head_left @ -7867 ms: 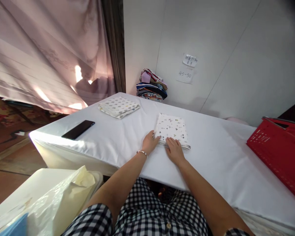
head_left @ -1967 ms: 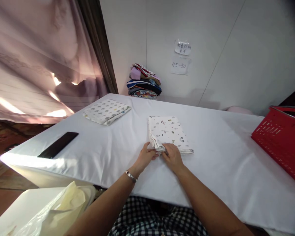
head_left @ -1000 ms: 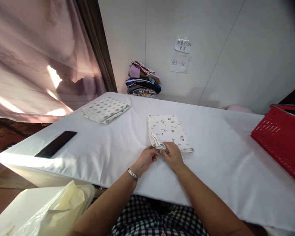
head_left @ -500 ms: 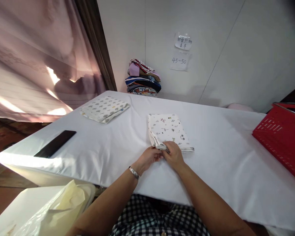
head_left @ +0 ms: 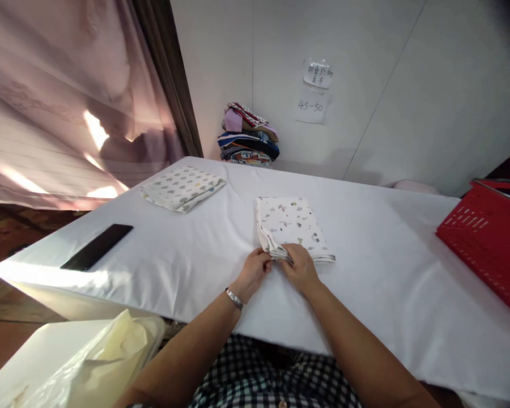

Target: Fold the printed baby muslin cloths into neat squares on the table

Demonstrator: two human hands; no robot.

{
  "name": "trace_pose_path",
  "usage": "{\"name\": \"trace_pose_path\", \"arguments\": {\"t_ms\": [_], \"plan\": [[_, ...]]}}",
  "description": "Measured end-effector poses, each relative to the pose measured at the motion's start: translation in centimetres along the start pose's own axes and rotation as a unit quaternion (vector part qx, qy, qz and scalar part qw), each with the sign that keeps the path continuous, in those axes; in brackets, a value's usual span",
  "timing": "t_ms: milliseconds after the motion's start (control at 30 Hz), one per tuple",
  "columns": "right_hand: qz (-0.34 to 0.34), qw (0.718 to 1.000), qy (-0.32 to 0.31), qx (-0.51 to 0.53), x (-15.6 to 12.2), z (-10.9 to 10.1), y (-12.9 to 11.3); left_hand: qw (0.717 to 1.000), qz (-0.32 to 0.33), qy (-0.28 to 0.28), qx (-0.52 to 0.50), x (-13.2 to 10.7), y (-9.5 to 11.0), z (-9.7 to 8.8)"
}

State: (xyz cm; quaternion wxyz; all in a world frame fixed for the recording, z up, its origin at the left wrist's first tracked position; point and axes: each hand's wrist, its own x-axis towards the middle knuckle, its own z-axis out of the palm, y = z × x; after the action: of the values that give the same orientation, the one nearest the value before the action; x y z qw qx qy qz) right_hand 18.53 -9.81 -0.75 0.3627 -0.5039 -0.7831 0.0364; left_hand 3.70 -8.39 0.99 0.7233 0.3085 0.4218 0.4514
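A folded white cloth with small coloured prints (head_left: 289, 224) lies in the middle of the white-covered table (head_left: 187, 255). Both my hands meet at its near left corner. My left hand (head_left: 255, 270), with a bracelet at the wrist, pinches the layered edge with curled fingers. My right hand (head_left: 300, 267) rests on the near edge, its fingers closed on the cloth's corner.
A second folded cloth with heart prints (head_left: 182, 187) lies at the far left. A black phone (head_left: 97, 254) sits near the left edge. A stack of coloured fabrics (head_left: 249, 136) stands against the wall. A red basket (head_left: 488, 238) is at the right. A white bin with plastic bag (head_left: 89, 362) is below left.
Eight seconds ago both hands lay flat on the cloth's near edge; since then they have closed on its near left corner. Over the last second they barely moved.
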Motion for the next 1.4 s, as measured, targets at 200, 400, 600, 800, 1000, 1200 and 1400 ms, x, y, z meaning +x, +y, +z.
{"name": "trace_pose_path", "arguments": {"t_ms": [200, 400, 600, 800, 1000, 1200, 1400], "plan": [[-0.007, 0.999, -0.026, -0.034, -0.2, 0.2, -0.1, 0.994, 0.084, 0.040, 0.055, -0.2, -0.3, 0.3], [0.016, 0.999, -0.013, -0.046, 0.2, 0.3, 0.1, 0.982, 0.133, 0.058, 0.123, -0.5, -0.4, 0.3], [-0.021, 0.997, -0.027, -0.072, -0.9, -0.4, -0.5, 0.970, 0.123, 0.101, 0.183, -0.1, 0.4, -1.2], [-0.081, 0.994, -0.073, -0.029, -4.7, -3.5, -3.3, 0.956, 0.087, 0.156, 0.234, 0.9, 1.8, -2.6], [-0.035, 0.986, -0.139, 0.082, -7.4, -10.1, -6.1, 0.950, 0.070, 0.151, 0.266, 1.2, 2.9, -2.9], [0.003, 0.977, -0.170, 0.127, -8.4, -13.1, -6.6, 0.852, 0.120, 0.166, 0.481, 1.4, 3.8, -3.7], [0.062, 0.969, -0.172, 0.168, -9.2, -14.6, -6.3, 0.818, 0.048, 0.007, 0.573, 1.0, 5.5, -4.1]]}}
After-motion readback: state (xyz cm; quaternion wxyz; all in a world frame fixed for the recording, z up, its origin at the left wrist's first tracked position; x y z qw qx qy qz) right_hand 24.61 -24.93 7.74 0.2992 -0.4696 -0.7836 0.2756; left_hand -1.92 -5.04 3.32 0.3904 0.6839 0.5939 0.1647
